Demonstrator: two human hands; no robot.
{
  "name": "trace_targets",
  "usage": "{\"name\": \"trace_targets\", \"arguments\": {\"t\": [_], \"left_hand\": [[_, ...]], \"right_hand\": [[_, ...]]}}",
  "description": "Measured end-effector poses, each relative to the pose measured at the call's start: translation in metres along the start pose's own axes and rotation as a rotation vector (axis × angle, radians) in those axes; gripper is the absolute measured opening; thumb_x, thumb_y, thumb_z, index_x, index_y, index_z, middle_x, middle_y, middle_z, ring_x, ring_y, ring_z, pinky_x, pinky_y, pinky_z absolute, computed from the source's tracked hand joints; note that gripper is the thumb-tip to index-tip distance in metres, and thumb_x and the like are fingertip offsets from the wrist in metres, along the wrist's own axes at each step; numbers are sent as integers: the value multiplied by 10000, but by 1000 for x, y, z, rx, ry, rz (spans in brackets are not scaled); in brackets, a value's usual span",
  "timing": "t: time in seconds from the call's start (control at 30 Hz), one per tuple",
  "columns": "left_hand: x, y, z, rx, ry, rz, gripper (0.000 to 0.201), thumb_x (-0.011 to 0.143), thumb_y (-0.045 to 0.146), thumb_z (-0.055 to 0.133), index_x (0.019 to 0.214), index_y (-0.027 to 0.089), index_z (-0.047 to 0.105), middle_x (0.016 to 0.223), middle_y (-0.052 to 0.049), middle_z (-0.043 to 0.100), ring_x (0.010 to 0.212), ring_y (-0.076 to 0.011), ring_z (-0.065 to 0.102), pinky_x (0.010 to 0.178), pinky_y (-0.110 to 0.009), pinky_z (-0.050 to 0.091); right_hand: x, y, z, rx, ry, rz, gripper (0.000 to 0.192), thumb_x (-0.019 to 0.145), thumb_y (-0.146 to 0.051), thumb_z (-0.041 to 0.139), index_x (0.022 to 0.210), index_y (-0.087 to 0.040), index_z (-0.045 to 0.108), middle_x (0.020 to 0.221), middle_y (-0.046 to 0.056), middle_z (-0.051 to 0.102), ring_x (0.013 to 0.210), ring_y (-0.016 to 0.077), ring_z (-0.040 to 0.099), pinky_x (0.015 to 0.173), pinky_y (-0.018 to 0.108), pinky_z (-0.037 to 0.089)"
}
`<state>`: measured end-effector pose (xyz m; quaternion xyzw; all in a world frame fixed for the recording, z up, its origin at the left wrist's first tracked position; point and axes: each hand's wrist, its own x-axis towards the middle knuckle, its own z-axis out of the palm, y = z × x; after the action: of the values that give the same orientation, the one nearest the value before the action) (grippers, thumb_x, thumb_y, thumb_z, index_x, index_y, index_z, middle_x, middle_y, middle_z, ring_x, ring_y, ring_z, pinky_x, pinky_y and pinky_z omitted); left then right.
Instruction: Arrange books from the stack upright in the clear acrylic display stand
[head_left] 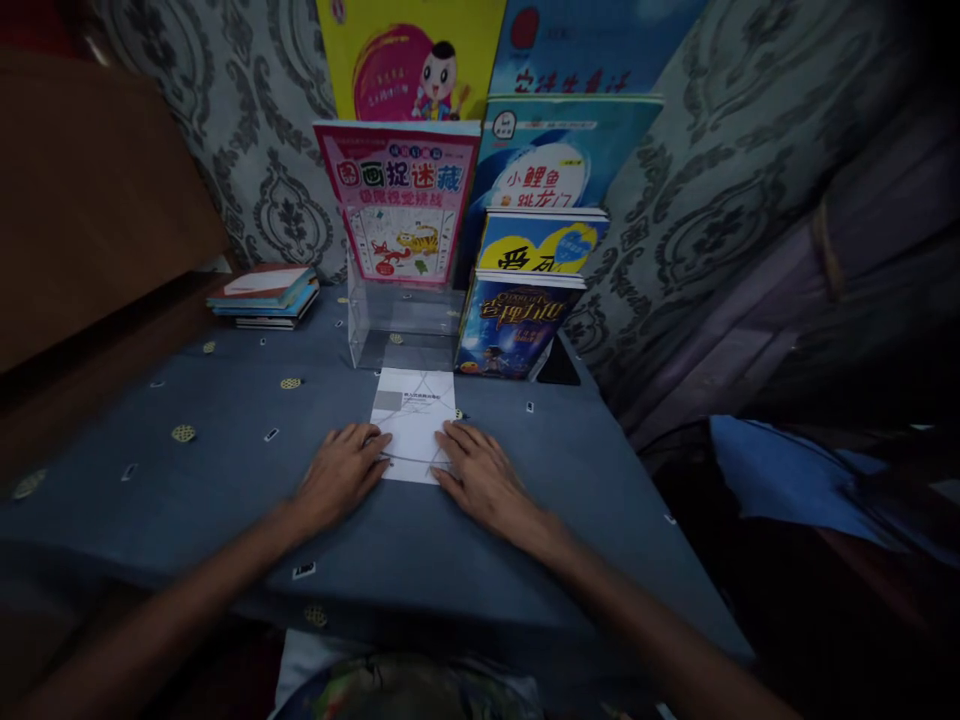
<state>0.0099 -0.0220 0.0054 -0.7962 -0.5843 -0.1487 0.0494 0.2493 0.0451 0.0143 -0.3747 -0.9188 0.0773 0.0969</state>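
Observation:
A thin white book or booklet (416, 425) with faint curved lines and a grey block on its cover lies flat on the table. My left hand (345, 468) rests at its left edge, fingers stretched over the border. Against the right edge lies my right hand (480, 465), its fingers also extended onto the cover. Neither hand is wrapped around the book. Just beyond it stands a clear plastic book rack (405, 310). In the rack are a pink picture book (409, 205) and, to its right, a dark blue book (514, 320).
Behind the dark blue book rise a yellow-and-blue book (540, 240) and a teal book (559, 150). A yellow book (360, 40) stands at the top. Several books form a pile (262, 295) at the back left. A brown panel (90, 190) borders the table's left side.

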Motion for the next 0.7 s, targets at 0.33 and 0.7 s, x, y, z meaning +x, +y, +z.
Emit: {"name": "trace_targets", "arguments": {"t": [0.33,0.7], "left_hand": [[55,-17,13,-91,-96,57,538,950,560,547,1369,223,574,1489,-171,497,1377,-335,449,1053,-514,403],[69,-21,25,-80,-54,-105,526,985,490,497,1413,188,544,1525,-210,473,1461,-365,379,1149,-592,306]], "right_hand": [[72,15,3,46,-17,74,516,1027,-343,432,1480,-98,457,1578,186,425,1488,281,342,1210,507,247],[54,42,7,-3,81,182,526,1009,-340,422,1454,-68,491,1549,197,465,1460,303,397,1196,518,285]]}}
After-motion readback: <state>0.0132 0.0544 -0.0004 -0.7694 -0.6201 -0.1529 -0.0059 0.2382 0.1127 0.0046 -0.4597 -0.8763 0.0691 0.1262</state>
